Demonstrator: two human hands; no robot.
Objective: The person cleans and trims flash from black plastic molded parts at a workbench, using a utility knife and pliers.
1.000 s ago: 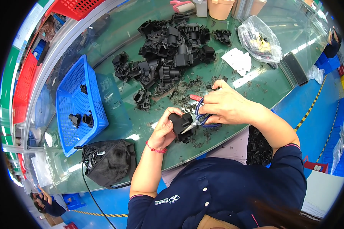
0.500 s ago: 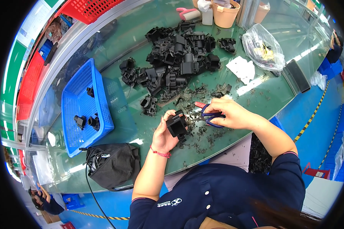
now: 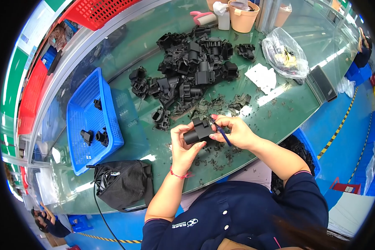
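Observation:
My left hand (image 3: 182, 146) is closed round a black plastic housing (image 3: 201, 130), which has a round tube end towards the left and a boxy block on top. From the other side, my right hand (image 3: 236, 134) brings its fingers up to the housing's right end and touches it. Blue-handled snips (image 3: 223, 136) are held in that same hand, one handle pointing down towards me; their jaws are mostly hidden by the fingers and the part. Under both hands lie small black plastic scraps (image 3: 214, 160) on the green table.
Beyond my hands is a big heap of black housings (image 3: 204, 77). A blue basket (image 3: 120, 139) with several parts stands left, near a black mesh bag (image 3: 129, 187). Far right are a clear plastic bag (image 3: 275, 41), white paper (image 3: 260, 77) and an orange bucket (image 3: 242, 21).
The housing has been turned, so its tube now faces left instead of its square opening facing me. My right hand has moved left to the part, and the snips have swung down in it.

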